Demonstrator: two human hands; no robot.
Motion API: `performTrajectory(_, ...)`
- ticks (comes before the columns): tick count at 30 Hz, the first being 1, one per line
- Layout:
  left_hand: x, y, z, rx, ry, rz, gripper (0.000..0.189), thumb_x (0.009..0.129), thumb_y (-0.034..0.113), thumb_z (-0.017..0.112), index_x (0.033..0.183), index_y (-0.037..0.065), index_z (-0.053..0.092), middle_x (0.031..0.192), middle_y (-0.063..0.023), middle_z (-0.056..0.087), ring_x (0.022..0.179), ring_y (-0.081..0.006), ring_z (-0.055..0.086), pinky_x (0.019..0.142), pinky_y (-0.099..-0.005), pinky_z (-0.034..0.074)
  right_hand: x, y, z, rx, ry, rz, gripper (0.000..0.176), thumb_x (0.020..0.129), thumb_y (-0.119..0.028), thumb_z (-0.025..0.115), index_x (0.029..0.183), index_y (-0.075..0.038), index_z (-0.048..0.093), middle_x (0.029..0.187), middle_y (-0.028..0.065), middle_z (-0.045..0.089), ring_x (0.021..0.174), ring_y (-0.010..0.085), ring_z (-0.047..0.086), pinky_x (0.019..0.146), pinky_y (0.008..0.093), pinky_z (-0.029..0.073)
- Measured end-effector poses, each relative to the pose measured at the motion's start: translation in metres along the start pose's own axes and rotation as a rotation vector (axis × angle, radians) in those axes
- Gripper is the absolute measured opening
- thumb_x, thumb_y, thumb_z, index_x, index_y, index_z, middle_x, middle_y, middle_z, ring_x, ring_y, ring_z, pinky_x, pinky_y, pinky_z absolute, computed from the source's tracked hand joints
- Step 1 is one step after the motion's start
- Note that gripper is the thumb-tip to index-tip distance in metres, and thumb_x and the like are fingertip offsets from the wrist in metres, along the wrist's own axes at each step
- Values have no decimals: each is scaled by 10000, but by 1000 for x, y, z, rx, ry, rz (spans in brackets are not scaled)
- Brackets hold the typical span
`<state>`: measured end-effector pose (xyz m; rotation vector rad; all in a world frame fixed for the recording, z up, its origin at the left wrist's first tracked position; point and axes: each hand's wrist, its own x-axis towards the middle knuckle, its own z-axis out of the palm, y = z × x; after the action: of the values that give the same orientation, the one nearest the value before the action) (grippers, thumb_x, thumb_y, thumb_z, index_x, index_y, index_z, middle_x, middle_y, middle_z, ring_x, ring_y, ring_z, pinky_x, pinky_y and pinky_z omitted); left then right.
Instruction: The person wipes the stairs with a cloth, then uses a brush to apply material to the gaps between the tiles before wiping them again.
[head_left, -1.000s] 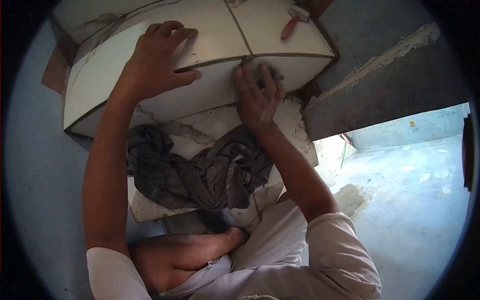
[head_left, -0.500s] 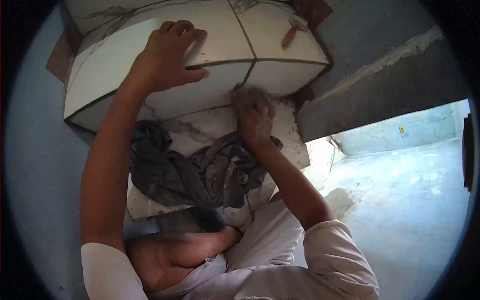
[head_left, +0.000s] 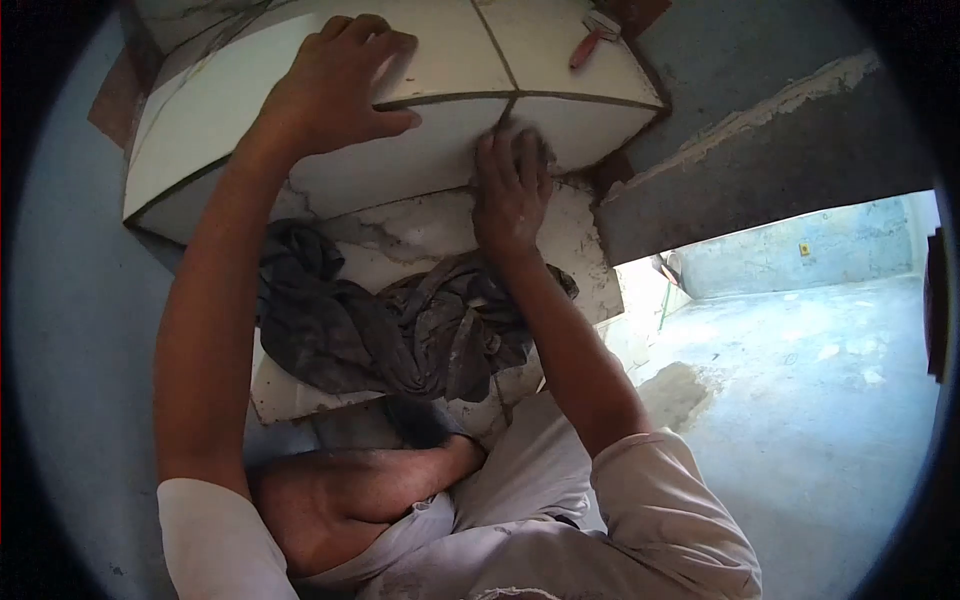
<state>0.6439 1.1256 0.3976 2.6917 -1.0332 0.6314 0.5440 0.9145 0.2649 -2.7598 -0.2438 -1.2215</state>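
Observation:
My left hand (head_left: 342,88) rests with fingers apart on the top front edge of a white tiled step (head_left: 450,60). Against the step's upright front tile (head_left: 420,150), my right hand (head_left: 508,205) presses a grey wad (head_left: 538,148), a sponge or a cloth. That wad lies over the upright joint between two front tiles, just under the top edge, and the fingers partly cover it. Below the hands, a crumpled dark grey cloth (head_left: 390,335) is heaped on the lower tiled step (head_left: 410,235), beside my right forearm.
A small tool with a red handle (head_left: 588,48) lies on the upper step at the right. A dark wall edge (head_left: 740,190) borders the steps on the right. Beyond it, a pale blue floor (head_left: 800,400) lies lower down. My bent leg (head_left: 350,500) is close below the cloth.
My right hand has moved up the front tile with the grey wad, nearer the top edge. My left hand has stayed on the step's edge. The view has shifted slightly.

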Motion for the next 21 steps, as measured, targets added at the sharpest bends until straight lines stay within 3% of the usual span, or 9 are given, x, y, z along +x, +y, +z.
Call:
performTrajectory(5,2,6,-8,-22,-22,-18,701,663,360,774,1270,132,507,1297,-119,473,1226,-313,428,1043,-446,355,-41,11,2,113,-363,61,479,795,-49,508,1271,-92,544,1260,133,572,1191,341,512,967,481,370)
performTrajectory(7,2,4,-4,15,17,-3,699,664,360,773,1268,131,507,1292,-119,476,1220,-316,434,1040,-446,357,-38,13,-7,84,-547,197,394,818,-52,520,1208,-42,580,1248,161,568,1128,335,549,833,428,480)
performTrajectory(8,1,4,-4,50,44,16,696,665,360,772,1266,130,507,1288,-118,480,1214,-320,439,1038,-447,359,-28,7,-15,85,-543,194,394,818,-52,520,1208,-42,580,1248,161,568,1128,335,549,833,428,480)
performTrajectory(10,0,3,-6,20,46,21,698,662,360,772,1264,127,509,1284,-123,483,1207,-327,442,1032,-447,362,-12,-3,-28,224,-29,354,372,907,-104,466,1260,-6,531,1311,207,512,1199,364,496,934,457,428)
performTrajectory(11,1,4,-6,-11,48,29,699,658,360,773,1262,125,512,1280,-128,486,1201,-334,445,1027,-448,365,-8,-8,-20,221,-27,356,372,907,-104,466,1260,-6,531,1311,207,512,1199,364,496,934,457,428)
performTrajectory(13,2,-1,-2,-20,30,29,698,654,355,776,1259,124,516,1281,-134,487,1196,-343,445,1020,-449,368,7,-31,10,364,291,385,461,972,-176,400,1380,34,367,1450,263,313,1332,399,332,1072,460,298)
performTrajectory(15,4,-6,1,-18,16,53,697,650,350,779,1257,122,521,1282,-141,488,1191,-351,446,1013,-450,371,16,-69,39,620,174,687,613,988,-237,378,1445,79,119,1514,301,35,1416,412,79,1147,449,117)
performTrajectory(17,4,-7,0,0,81,86,679,653,371,783,1227,94,547,1244,-131,521,1165,-326,476,977,-445,396,16,-107,65,820,258,885,726,990,-306,384,1438,95,-22,1495,330,-91,1419,408,-61,1154,439,32)
performTrajectory(21,9,-6,0,-6,47,142,678,652,337,785,1236,93,542,1232,-160,525,1153,-362,472,961,-460,398,58,-122,46,1046,380,1252,824,982,-411,389,1419,122,-62,1490,339,-95,1417,396,-99,1150,435,-11)
